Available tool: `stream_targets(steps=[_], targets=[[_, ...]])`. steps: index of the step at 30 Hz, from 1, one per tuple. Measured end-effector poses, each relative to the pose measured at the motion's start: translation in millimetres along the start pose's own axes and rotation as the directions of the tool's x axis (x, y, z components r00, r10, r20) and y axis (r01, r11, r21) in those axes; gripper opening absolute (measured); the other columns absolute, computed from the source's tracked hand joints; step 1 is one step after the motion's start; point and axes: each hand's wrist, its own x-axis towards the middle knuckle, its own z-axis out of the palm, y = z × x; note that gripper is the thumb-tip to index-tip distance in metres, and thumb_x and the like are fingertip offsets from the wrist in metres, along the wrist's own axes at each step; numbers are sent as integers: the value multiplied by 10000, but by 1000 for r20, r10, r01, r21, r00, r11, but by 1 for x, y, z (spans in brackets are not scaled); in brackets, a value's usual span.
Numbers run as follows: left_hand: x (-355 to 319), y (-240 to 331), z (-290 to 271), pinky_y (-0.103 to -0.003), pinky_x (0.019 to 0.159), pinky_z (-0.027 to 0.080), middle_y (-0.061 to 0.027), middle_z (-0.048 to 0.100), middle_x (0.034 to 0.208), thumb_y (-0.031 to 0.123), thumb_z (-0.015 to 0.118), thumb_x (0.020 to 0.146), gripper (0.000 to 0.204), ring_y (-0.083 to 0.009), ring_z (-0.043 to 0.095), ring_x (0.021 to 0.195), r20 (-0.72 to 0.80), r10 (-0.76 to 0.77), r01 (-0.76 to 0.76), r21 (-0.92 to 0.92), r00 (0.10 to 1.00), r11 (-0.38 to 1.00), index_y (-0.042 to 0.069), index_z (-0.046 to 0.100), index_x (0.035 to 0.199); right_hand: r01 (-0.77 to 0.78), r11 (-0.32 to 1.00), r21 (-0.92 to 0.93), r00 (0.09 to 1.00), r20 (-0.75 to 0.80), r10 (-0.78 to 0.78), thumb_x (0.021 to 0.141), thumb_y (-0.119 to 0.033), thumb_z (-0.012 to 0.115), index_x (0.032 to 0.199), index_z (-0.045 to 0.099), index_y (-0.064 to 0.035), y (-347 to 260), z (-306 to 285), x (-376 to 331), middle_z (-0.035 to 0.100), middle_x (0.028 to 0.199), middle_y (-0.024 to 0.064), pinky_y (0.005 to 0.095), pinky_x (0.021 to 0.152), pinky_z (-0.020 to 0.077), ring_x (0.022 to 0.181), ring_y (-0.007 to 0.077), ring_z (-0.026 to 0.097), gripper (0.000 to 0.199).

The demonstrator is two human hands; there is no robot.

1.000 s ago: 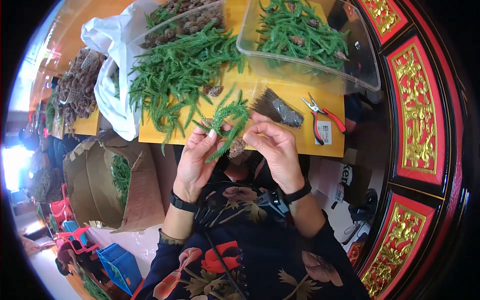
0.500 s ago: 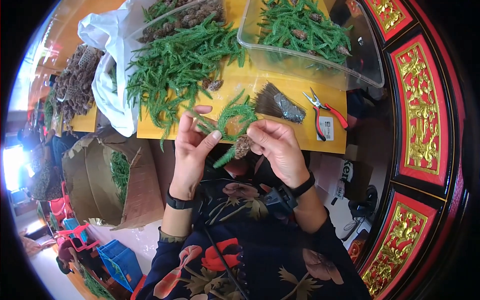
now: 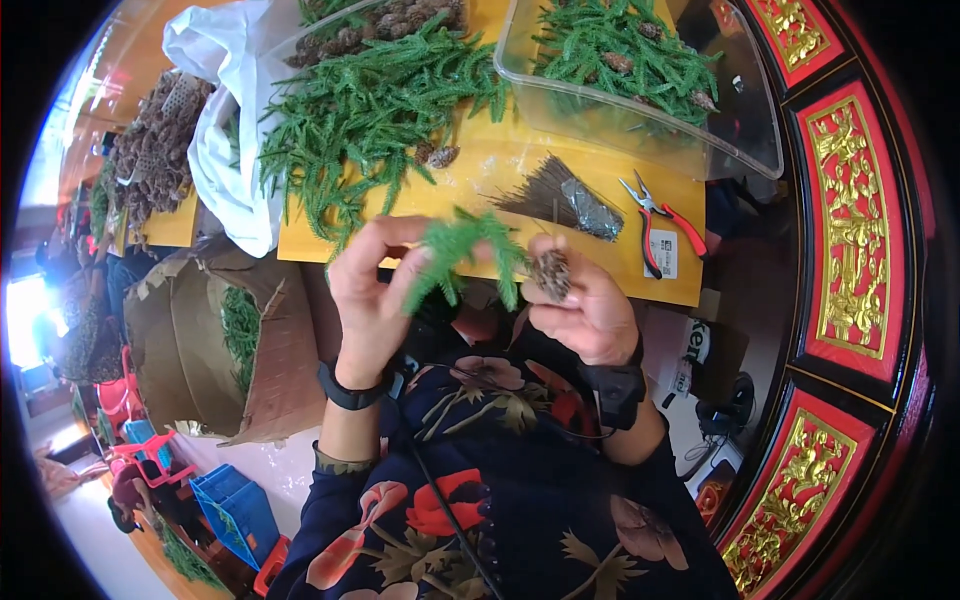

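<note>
My left hand point(image 3: 372, 285) pinches a green artificial pine sprig point(image 3: 462, 248) between thumb and fingers. The sprig is blurred, and its branches arch over and hang down on the right. Closed round a brown pine cone point(image 3: 550, 274), my right hand point(image 3: 592, 322) is close beside the sprig's right end. Whether cone and sprig are joined I cannot tell. Both hands are just off the table's near edge. Beyond them lie a bundle of thin brown wire stems point(image 3: 550, 195) in clear wrap and red-handled pliers point(image 3: 655, 215).
A heap of green sprigs point(image 3: 365, 115) covers the yellow table's point(image 3: 480, 150) left side, with loose cones beside it. A clear plastic bin point(image 3: 620, 140) of sprigs and cones stands back right. A white bag point(image 3: 215, 150), an open cardboard box point(image 3: 180, 350) and a blue crate point(image 3: 235, 510) are leftward.
The sprig, curled in a ring before, now hangs in an arch. My right hand has turned and moved right with the cone. My left hand has shifted slightly left.
</note>
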Motion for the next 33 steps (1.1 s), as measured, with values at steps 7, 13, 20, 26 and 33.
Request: stream_targets(steps=[7,13,20,26,33], targets=[[-8,-14,-1,-172,504,375,24,615,768,48,669,837,90,-22,506,595,-87,-650,424,-692,755,584,33,627,916,50,976,-211,999,28,-45,943,-208,531,972,562,-76,-11,-4,-9,521,1148,111,182,437,384,524,16,422,138],[-10,-17,-2,-156,448,272,67,558,687,86,683,832,74,-1,395,495,-31,-628,468,-639,778,611,55,629,871,162,945,-285,983,-32,-179,937,-182,542,946,577,-74,-15,-5,-11,524,1203,127,178,474,400,569,34,436,114],[-8,-12,-2,-161,463,287,66,558,688,81,685,827,65,-1,410,514,-7,-629,506,-588,777,631,59,626,845,173,846,-505,951,-137,-276,923,-141,556,966,605,-49,-8,14,-10,587,1148,114,178,525,400,603,40,431,113],[-12,-17,5,-177,611,405,15,615,812,55,653,844,52,-45,534,715,-1,-591,442,-662,807,605,48,628,889,172,586,-792,918,-86,-386,915,-98,554,1002,627,-15,-1,15,-7,602,1143,117,186,555,381,631,26,425,141],[-13,-10,3,-239,724,480,-48,640,952,125,577,906,131,-107,586,833,165,-598,459,-803,785,380,48,601,1008,162,573,-803,908,-106,-404,902,-74,568,954,641,-4,0,23,-8,603,1143,116,195,601,389,653,34,438,113]])
